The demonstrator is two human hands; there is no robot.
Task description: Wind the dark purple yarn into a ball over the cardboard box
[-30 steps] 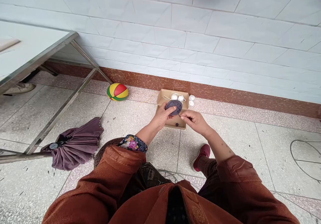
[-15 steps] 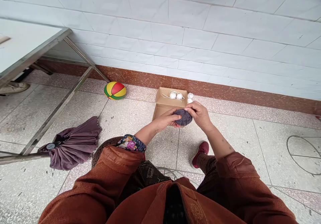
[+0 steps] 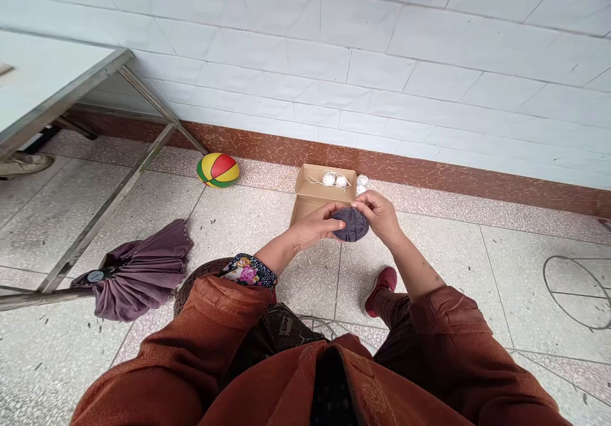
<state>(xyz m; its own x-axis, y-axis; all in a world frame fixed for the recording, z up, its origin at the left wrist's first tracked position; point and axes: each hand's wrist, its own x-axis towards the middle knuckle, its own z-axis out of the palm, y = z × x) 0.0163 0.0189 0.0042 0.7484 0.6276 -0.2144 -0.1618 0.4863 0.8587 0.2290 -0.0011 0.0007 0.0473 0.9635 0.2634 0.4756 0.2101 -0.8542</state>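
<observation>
A dark purple-grey ball of yarn [image 3: 352, 225] rests in my left hand [image 3: 312, 227], whose fingers and thumb are closed round its left side. At the ball's upper edge, the thumb and fingertips of my right hand [image 3: 379, 214] pinch together on the yarn; any single strand there is too fine to see. Just beyond the hands, an open cardboard box [image 3: 305, 187] lies on the floor against the wall. Two small white balls of yarn [image 3: 329, 178] with loose ends sit in its raised far part. More white balls [image 3: 361, 183] show beside the box, partly behind my right hand.
A red, yellow and green ball [image 3: 218, 170] lies on the floor near a metal-framed table [image 3: 121, 63] at left. Below it is a folded purple umbrella [image 3: 143, 273]. A wire ring [image 3: 548, 286] lies at far right. Someone's shoe [image 3: 26, 163] shows under the table.
The ball of yarn has turned or shifted slightly, showing more of its right side. Both hands keep their hold, and the view has moved a little.
</observation>
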